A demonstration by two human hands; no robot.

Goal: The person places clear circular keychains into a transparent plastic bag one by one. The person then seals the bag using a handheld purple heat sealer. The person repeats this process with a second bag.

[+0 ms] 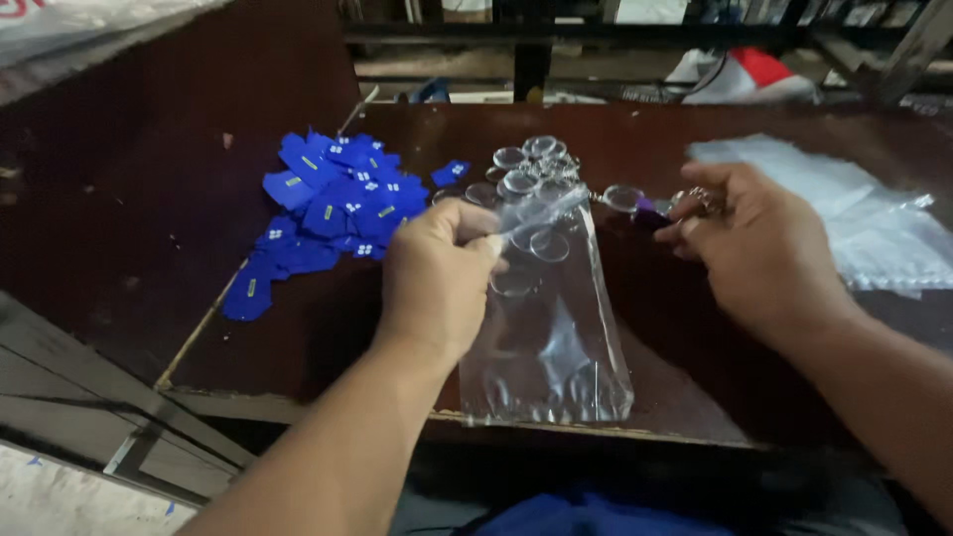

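My left hand [437,278] pinches the upper edge of a long clear plastic bag [551,337] that lies on the dark wooden table [298,328]. My right hand [764,248] holds a clear round keychain with a purple part and a metal ring [645,206], just right of the bag's mouth. Behind the bag lies a pile of several clear round keychain discs [526,169]. Through the bag's film a few more discs show.
A heap of blue flat pieces with small light marks [328,208] lies to the left of my left hand. A stack of clear plastic bags [854,208] sits at the right. The table's front edge [298,402] runs below the bag. Cluttered shelving stands behind.
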